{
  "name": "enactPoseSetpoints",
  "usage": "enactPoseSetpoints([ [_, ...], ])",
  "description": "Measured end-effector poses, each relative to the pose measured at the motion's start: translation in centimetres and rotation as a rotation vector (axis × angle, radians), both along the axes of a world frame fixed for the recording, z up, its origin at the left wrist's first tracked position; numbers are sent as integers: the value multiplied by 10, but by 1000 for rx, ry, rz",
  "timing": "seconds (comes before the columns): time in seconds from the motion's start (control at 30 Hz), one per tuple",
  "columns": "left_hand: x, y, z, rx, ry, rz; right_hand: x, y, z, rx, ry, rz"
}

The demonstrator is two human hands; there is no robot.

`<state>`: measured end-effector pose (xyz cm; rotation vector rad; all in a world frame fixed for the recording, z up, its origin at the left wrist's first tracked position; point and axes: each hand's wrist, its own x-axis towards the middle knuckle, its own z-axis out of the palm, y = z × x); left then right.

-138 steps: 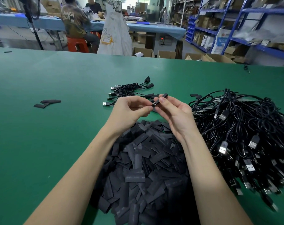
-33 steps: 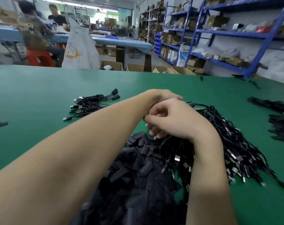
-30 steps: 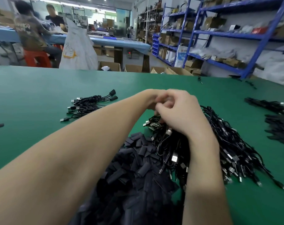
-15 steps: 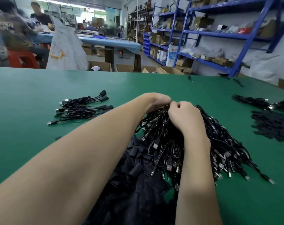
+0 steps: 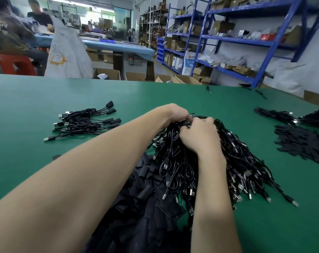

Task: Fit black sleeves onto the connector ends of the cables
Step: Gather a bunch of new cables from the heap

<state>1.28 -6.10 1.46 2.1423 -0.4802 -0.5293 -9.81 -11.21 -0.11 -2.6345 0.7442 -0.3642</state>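
Grip, right hand: right hand (image 5: 200, 136) lies knuckles-up on the crest of the tangled heap of black USB cables (image 5: 228, 161), fingers curled down into the strands; which cable it has hold of, if any, is hidden.
Grip, left hand: left hand (image 5: 175, 112) reaches across from the left of the frame, fingertips pinched into the same crest, touching the right hand's fingers; what it has pinched cannot be told.
Where the cables are: centre to right of the frame on the green worktop (image 5: 27, 99), directly under both hands.
Key relation: the strand being picked sits right at the fingertips, at the heap's top edge; both hands are about equally near, the right on top.
Long axis of the heap: strands fan from the crest towards the lower right, the silver plugs pointing down and outwards to the near edge.
Sleeves: loose pile of flat black sleeve pieces (image 5: 146, 207) lies at lower centre, just beside the heap and under the left forearm.
Finished lot: small bundle of sleeved black cables (image 5: 82, 121) at centre left, well apart, its long axis running left to right, sleeved ends to the right.
Judgement: the step seems to be freeing one cable; pulling upwards along the strands should snag least.
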Motion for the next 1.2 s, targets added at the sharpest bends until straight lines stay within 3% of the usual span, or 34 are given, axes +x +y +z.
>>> enactPoseSetpoints([
  [0.13, -3, 3, 6, 64, -10, -20, 2, 8, -3, -139, 110, 63],
  [0.33, -5, 7, 16, -61, -40, 55, 2, 5, -4, -66, 53, 108],
  [0.7, 8, 44, 39, -142, -165, -67, -1, 1, 4, 280, -466, -20],
  [0.87, 10, 62, 64, -237, -213, -78, -8, 5, 18, 181, -793, -92],
  [1.0, 10, 78, 89, -222, -372, -124, -2, 8, 15, 107, -757, -7],
  [1.1, 8, 86, 103, -76, -506, -230, 4, 11, 13, 318, -701, 135],
  [1.2, 1, 92, 114, 104, -674, -337, 10, 17, 12, 567, -803, 162],
])
